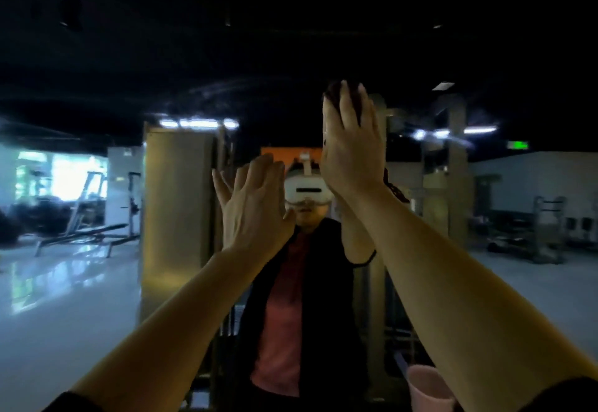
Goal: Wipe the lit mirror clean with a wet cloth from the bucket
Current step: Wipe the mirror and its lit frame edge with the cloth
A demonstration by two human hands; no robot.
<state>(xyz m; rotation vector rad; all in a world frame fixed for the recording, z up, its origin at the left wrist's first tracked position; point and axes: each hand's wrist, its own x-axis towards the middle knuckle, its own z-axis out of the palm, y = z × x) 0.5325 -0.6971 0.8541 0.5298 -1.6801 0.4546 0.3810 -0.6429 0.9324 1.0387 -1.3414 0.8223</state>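
Dark cloth [336, 91]: pressed flat to mirror [97, 282] under right hand [351, 149], fingers straight, high of centre. Left hand [255, 207] lower, spread, nothing held. Unwiped glass judged below the grip.

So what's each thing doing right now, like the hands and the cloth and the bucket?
Left hand: raised, fingers straight, flat toward the mirror, holding nothing.
Right hand: raised higher, pressing the cloth to the glass.
Cloth: dark, mostly hidden behind the hand.
Mirror: reflecting the room.
Bucket: pink, upright; contents unseen.
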